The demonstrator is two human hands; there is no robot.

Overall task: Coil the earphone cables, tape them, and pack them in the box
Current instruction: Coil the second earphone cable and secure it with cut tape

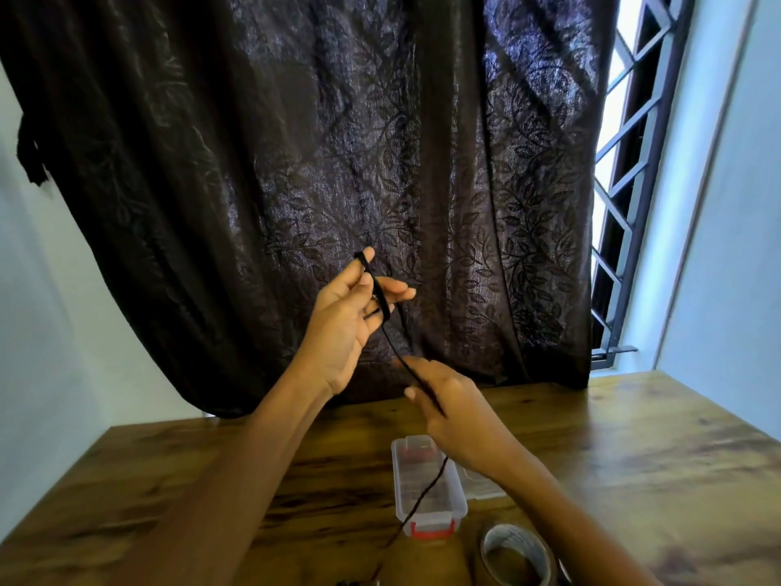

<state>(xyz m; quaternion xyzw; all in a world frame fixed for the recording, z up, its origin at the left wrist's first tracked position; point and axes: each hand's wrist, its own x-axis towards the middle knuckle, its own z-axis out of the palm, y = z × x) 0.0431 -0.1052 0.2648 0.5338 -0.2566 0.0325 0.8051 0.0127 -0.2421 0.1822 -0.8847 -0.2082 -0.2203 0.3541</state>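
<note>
My left hand (353,319) is raised in front of the curtain with its fingers spread, and loops of the black earphone cable (377,296) are wound around those fingers. From there the cable runs down to my right hand (450,410), which pinches it, then trails over the clear plastic box (427,486) toward the table's near edge. The box has a red latch and stands open on the wooden table (634,458). Its clear lid (481,484) lies to the right of it. A roll of brown tape (517,554) sits near the front.
A dark patterned curtain (338,162) hangs behind the table. A barred window (629,162) is at the right, beside a pale wall. A small dark object (53,582) shows at the bottom edge of the table.
</note>
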